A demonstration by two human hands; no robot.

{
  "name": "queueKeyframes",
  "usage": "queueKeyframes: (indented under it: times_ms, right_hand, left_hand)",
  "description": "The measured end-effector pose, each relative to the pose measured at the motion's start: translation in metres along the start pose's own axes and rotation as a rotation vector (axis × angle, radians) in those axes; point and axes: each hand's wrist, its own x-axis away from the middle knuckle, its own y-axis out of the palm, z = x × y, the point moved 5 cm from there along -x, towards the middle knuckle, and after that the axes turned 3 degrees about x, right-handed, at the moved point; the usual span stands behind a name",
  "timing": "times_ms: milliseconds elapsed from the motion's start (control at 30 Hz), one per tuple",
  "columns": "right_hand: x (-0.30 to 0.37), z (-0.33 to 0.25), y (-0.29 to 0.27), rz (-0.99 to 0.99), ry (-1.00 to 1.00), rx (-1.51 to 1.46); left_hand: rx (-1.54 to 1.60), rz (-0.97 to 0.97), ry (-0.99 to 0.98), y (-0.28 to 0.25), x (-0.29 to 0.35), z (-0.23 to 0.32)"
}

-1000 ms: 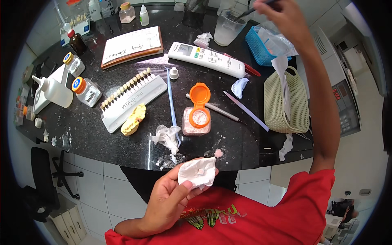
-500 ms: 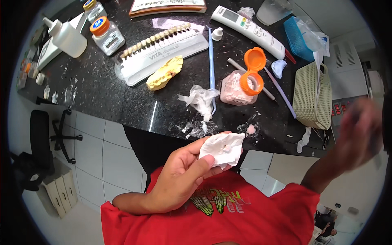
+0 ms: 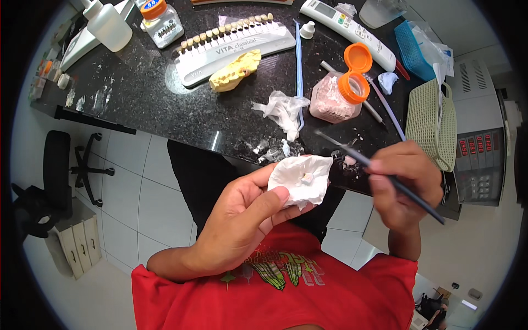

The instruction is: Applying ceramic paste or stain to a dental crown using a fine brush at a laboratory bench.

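My left hand (image 3: 234, 223) is closed on a thin, cupped white piece (image 3: 287, 175) with a ragged rim, its thumb pressed on the near edge. A small tooth-coloured bit (image 3: 307, 178) sits in the middle of the cup. To the right, my right hand (image 3: 408, 179) grips a slim dark-handled tool (image 3: 353, 154) between thumb and fingers. Its narrow pale tip points up and left, above the counter and apart from the white piece; whether it is a brush or a spatula is too blurred to tell.
Beyond my hands on the black counter (image 3: 165, 118) are crumpled tissue (image 3: 283, 110), an orange-capped jar of pink powder (image 3: 333, 102), a yellow dental cast (image 3: 235, 72) and a tooth shade guide (image 3: 236, 52). A remote control (image 3: 352, 36), a woven basket (image 3: 432, 118) and a keypad device (image 3: 478, 159) stand right.
My right hand has come in from the far right, with the dark-handled tool now clear in it. My left hand still holds the white piece. The counter appears shifted slightly up and right.
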Motion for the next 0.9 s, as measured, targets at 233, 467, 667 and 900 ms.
queueKeyframes:
  times_ms: [233,467,667,900]
  right_hand:
    - [0.035,0.012,-0.005,0.229,0.004,-0.345]
    - [0.041,0.015,0.002,0.252,-0.045,-0.387]
    - [0.038,0.013,0.006,0.245,-0.079,-0.364]
    - [0.038,0.014,0.007,0.212,-0.074,-0.385]
  left_hand:
    - [-0.084,-0.042,0.031,0.004,-0.007,0.003]
    - [-0.174,-0.03,0.033,0.004,-0.008,0.004]
    - [-0.293,0.064,0.044,0.003,-0.01,0.004]
    - [-0.315,0.073,0.052,0.003,-0.01,0.004]
